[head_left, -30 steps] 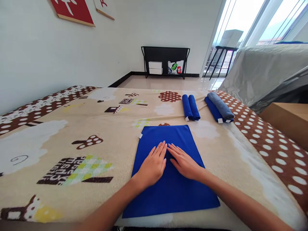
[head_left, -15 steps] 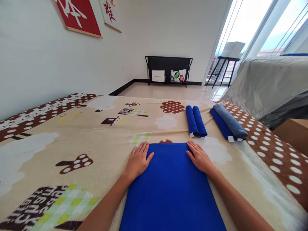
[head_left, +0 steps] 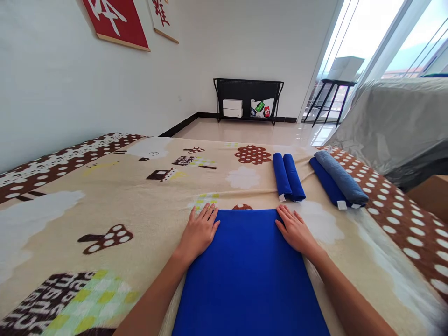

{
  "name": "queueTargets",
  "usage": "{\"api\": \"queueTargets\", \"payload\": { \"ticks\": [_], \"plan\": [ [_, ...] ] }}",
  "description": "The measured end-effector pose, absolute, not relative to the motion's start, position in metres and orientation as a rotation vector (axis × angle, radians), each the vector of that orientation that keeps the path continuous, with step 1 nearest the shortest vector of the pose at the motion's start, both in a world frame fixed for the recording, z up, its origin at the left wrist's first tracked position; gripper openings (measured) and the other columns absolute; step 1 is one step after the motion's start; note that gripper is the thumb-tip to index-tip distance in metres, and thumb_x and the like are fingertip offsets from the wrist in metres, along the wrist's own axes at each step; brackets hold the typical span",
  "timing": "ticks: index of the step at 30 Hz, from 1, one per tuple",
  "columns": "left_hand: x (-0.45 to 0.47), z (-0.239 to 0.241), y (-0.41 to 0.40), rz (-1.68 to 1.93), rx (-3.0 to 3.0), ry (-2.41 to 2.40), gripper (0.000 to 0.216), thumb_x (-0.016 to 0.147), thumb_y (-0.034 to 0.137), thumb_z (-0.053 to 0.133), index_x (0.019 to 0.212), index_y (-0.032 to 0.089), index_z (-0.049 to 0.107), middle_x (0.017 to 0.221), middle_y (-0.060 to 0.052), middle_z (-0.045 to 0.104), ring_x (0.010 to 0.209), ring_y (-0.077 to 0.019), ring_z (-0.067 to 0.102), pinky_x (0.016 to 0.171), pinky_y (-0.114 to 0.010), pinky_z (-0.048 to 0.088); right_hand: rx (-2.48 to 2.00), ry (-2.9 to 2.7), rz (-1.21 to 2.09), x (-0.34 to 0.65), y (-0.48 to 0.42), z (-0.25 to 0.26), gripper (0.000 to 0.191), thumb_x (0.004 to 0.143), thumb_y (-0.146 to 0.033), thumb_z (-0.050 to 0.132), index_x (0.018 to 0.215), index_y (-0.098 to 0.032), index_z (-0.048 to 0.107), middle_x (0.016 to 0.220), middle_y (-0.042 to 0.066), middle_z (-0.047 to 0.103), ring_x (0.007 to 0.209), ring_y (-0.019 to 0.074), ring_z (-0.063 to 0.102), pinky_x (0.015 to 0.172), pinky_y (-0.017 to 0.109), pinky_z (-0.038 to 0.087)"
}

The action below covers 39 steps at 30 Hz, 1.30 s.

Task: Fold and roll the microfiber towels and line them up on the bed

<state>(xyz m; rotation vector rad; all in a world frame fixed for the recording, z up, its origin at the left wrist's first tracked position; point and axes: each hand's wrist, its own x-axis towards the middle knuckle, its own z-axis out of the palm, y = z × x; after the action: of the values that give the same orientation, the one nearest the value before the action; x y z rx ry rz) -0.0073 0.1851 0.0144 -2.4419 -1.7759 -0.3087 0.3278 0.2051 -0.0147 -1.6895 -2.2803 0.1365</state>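
A blue cloth (head_left: 248, 275) is lying flat on the bed's blanket (head_left: 115, 196), just before the person. The left hand (head_left: 199, 233) and right hand (head_left: 297, 232) are pressing at its far corners, fingers released and spread, probably keeping it smooth. Beyond, rolled towels (head_left: 289, 177) are lying side by side.

- Blue towel (head_left: 250, 275): smooth, matt cloth.
- Blanket (head_left: 105, 196): fuzzy, printed fleece.
- Floor (head_left: 252, 132): glossy tile.
- Rack (head_left: 248, 88): matt black metal.
- Cover (head_left: 392, 116): shiny grey plastic sheet.
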Motion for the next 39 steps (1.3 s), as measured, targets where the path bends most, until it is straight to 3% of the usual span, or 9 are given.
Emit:
{"api": "queueTargets", "payload": {
  "ticks": [3,6,8,13,18,24,28,34,39],
  "plan": [
    [0.018,0.021,0.184,-0.288,-2.623,-1.572,0.05,0.1,0.028,0.034,0.149,0.021,0.038,0.156,-0.006,0.038,0.146,-0.0202,0.031,0.121,-0.045,0.021,-1.585,-2.33,0.125,0.306,0.198,-0.006,0.053,0.101,-0.036,0.032,0.15,-0.016,0.038,0.155,0.01,0.036,0.147,0.0207,0.026,0.12,0.047,0.024],
    [0.046,0.018,0.187,-0.264,-2.826,-1.362,0.054,0.101,0.034,0.034,0.152,0.017,0.03,0.159,-0.006,0.03,0.148,-0.0182,0.025,0.12,-0.039,0.024,-1.288,-2.5,0.21,0.283,0.19,0.0,0.054,0.102,-0.035,0.033,0.154,-0.022,0.028,0.157,0.005,0.032,0.147,0.0166,0.026,0.121,0.042,0.026],
    [0.056,0.013,0.19,-0.291,-2.864,-1.349,0.056,0.101,0.04,0.034,0.153,0.02,0.028,0.159,-0.006,0.029,0.148,-0.0187,0.025,0.12,-0.039,0.022,-1.189,-2.556,0.255,0.276,0.188,0.0,0.056,0.102,-0.038,0.033,0.155,-0.024,0.024,0.158,0.004,0.03,0.147,0.0173,0.025,0.121,0.044,0.026],
    [0.047,0.006,0.197,-0.368,-2.779,-1.481,0.059,0.1,0.05,0.034,0.154,0.029,0.024,0.16,-0.004,0.03,0.147,-0.0207,0.027,0.121,-0.044,0.018,-1.419,-2.47,0.214,0.291,0.198,-0.007,0.059,0.1,-0.052,0.035,0.155,-0.03,0.024,0.159,0.003,0.028,0.147,0.0209,0.027,0.12,0.049,0.025],
    [0.032,0.005,0.202,-0.302,-2.698,-1.666,0.058,0.1,0.053,0.033,0.154,0.035,0.024,0.159,-0.001,0.031,0.147,-0.0224,0.028,0.119,-0.048,0.022,-1.557,-2.403,0.176,0.311,0.209,-0.017,0.065,0.1,-0.057,0.031,0.156,-0.027,0.02,0.159,0.003,0.028,0.148,0.0196,0.024,0.122,0.048,0.019],
    [0.023,0.002,0.21,-0.306,-2.677,-1.742,0.055,0.101,0.053,0.029,0.153,0.035,0.026,0.159,-0.001,0.031,0.148,-0.0201,0.026,0.119,-0.046,0.021,-1.613,-2.353,0.204,0.316,0.215,-0.025,0.068,0.098,-0.062,0.03,0.155,-0.025,0.026,0.16,0.004,0.025,0.15,0.0205,0.018,0.122,0.045,0.019],
    [0.015,0.002,0.205,-0.306,-2.668,-1.719,0.054,0.101,0.051,0.029,0.151,0.032,0.032,0.159,-0.003,0.032,0.147,-0.0181,0.028,0.119,-0.042,0.022,-1.631,-2.332,0.171,0.316,0.214,-0.024,0.067,0.098,-0.062,0.028,0.152,-0.025,0.032,0.157,0.005,0.033,0.148,0.0191,0.023,0.121,0.043,0.021],
    [-0.029,0.005,0.183,-0.282,-2.455,-1.964,0.059,0.1,0.052,0.028,0.15,0.022,0.036,0.157,-0.013,0.034,0.146,-0.0267,0.031,0.117,-0.054,0.023,-1.72,-2.237,0.112,0.33,0.202,-0.018,0.062,0.1,-0.056,0.025,0.149,-0.02,0.039,0.154,0.01,0.039,0.146,0.0204,0.028,0.12,0.047,0.021],
    [-0.039,0.035,0.152,-0.318,-2.421,-1.924,0.059,0.101,0.046,0.026,0.152,0.015,0.031,0.157,-0.017,0.031,0.147,-0.0273,0.028,0.116,-0.056,0.024,-1.679,-2.2,0.044,0.33,0.182,0.004,0.057,0.1,-0.046,0.032,0.141,-0.009,0.049,0.15,0.019,0.042,0.142,0.0276,0.036,0.115,0.049,0.031]
  ]
}}
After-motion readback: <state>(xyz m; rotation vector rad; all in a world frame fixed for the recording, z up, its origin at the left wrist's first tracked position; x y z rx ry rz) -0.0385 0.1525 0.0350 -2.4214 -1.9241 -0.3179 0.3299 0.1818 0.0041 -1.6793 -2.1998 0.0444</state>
